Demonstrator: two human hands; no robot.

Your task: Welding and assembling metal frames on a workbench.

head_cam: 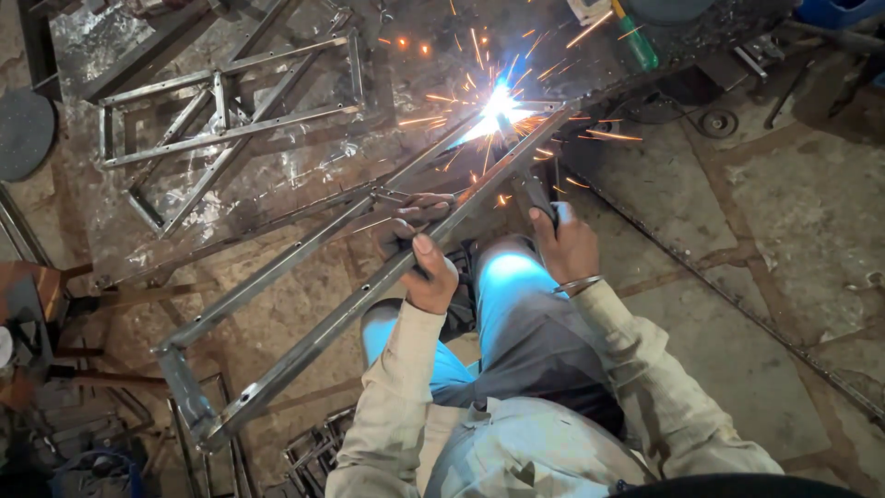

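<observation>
Left hand (426, 267) grips long steel frame (304, 318); right hand (564, 247) clenches welding rod holder (533, 189), sparks (498, 103) at frame's far corner; near end joined.

— What is the long metal frame (369, 277) like?
— Grey and thin, two long bars joined at the near end. It lies slanted over the metal table's (277, 175) front edge.
— And the welding holder (537, 195)?
— Dark, tip at the frame's far end, bright sparks there.

I see grey steel frame (369, 286), white-orange sparks (498, 101), beige sleeves (396, 397), blue trousers (507, 277), far green-handled tool (638, 44)
</observation>
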